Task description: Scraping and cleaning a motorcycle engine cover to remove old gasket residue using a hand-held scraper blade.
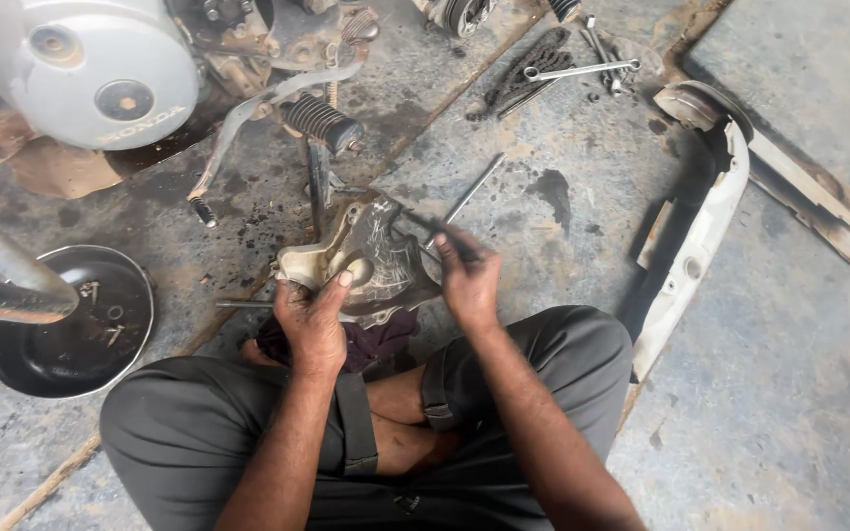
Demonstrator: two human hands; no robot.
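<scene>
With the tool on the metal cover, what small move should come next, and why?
Probably draw the thin dark tool in the right hand across the grey, scratched metal engine cover again. The left hand steadies it, and residue seems to remain on its face.

Bare concrete floor (789, 324) lies open to the right, past the white cover (700, 236). Ahead, the footrest (322, 120) and engine (100, 69) block the way. To the left, the black bowl (71, 324) and metal tube (7, 280) crowd the floor.
</scene>
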